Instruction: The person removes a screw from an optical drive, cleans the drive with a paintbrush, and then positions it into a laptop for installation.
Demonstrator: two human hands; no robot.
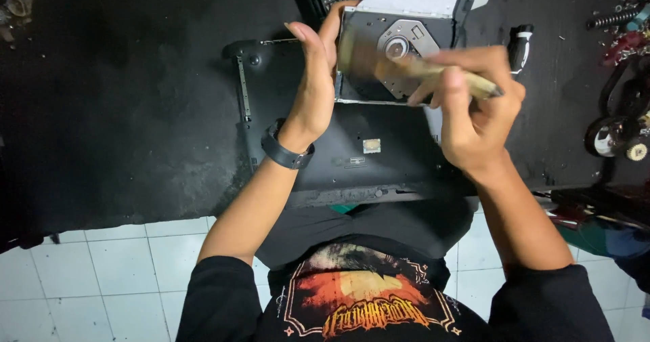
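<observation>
Your right hand has its grip closed around a blurred brush with a pale handle, laid across the flat metal optical drive. Your left hand grips that drive's left edge, fingers curled over it. Beneath both lies a matte black laptop shell on the dark, dusty worktop.

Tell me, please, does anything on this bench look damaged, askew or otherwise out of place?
The optical drive is out of the laptop base, held tilted in the left hand, its inner mechanism exposed. The right hand holds a blurred brush across it. Loose small parts lie scattered at the right edge.
</observation>
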